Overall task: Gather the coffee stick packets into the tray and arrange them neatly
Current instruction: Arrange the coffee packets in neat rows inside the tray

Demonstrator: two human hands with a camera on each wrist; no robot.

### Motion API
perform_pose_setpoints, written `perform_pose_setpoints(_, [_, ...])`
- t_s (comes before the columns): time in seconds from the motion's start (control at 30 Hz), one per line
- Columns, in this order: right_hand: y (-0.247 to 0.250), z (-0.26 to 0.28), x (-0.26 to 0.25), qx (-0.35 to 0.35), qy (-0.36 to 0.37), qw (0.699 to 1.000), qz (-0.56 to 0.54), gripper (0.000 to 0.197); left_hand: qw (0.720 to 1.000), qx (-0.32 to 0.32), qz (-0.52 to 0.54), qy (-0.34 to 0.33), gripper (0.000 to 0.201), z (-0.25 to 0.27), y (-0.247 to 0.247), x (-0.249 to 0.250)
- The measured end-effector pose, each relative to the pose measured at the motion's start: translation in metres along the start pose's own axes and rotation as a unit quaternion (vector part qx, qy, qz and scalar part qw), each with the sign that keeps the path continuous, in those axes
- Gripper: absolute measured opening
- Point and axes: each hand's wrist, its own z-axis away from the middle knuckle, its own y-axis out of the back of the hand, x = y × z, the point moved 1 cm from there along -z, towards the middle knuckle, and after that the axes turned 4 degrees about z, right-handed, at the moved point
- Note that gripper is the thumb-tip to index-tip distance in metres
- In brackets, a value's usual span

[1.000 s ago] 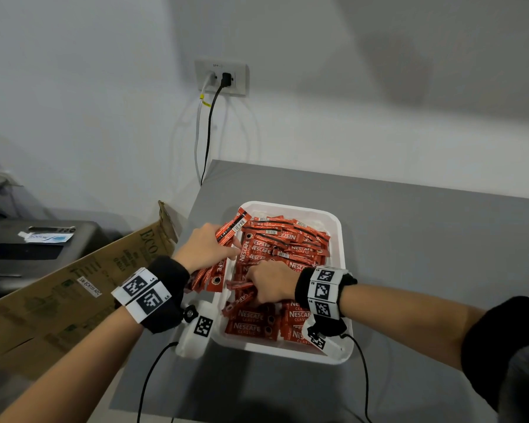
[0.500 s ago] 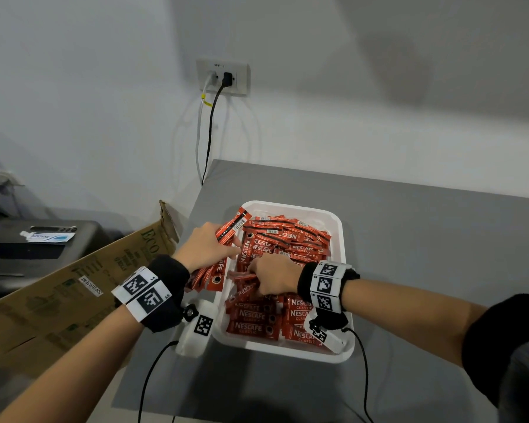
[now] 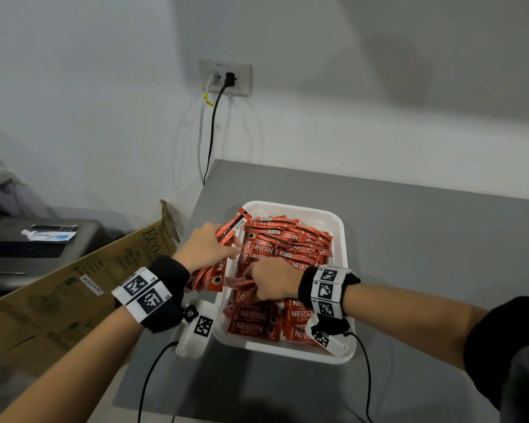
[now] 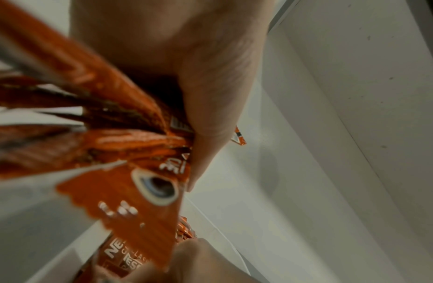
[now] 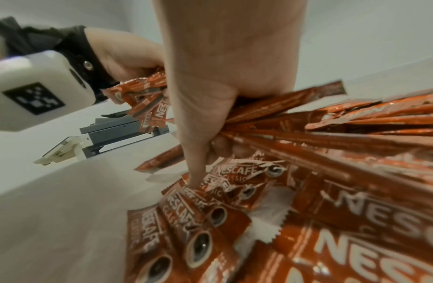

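I see a pale wall with one outlet plate (image 3: 225,77) holding two plugs, a white cord and a black cord running down behind the grey table (image 3: 425,248) that fills the lower right of my head view. One white tray (image 3: 345,239) sits on the table close to the table's left edge, and everything else I place from it. To the tray's right and beyond its far rim the tabletop is bare grey with plenty of room; to the tray's left the table ends almost at once, and past that edge lean one brown cardboard box flap (image 3: 74,285) and, farther left, one dark grey machine (image 3: 40,245). The tray is crowded with red coffee stick packets (image 3: 287,242), far too many and too overlapped for me to count; those near the front rim lie flat in rough rows, those at the back lie crossed. My left hand (image 3: 203,248) hovers over the tray's left rim, fingers and thumb wrapped round a fanned bundle of packets (image 4: 108,145) whose ends stick out past the rim. My right hand (image 3: 272,280) is down inside the tray at its middle, fingers curled into the heap and clutching several sticks, with the thumb (image 5: 198,145) pressing down onto a packet beneath.
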Motion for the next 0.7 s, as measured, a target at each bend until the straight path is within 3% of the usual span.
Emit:
perform_pose_setpoints(0.13, [0.002, -0.002, -0.006, 0.02, 0.013, 1.0, 0.012, 0.035, 1.0, 0.001, -0.001, 0.002, 0.006, 0.0, 0.0, -0.001])
perform_pose_setpoints(0.7, [0.01, 0.017, -0.005, -0.016, 0.0, 1.0, 0.015, 0.029, 1.0, 0.001, -0.005, 0.008, 0.01, -0.001, -0.002, -0.003])
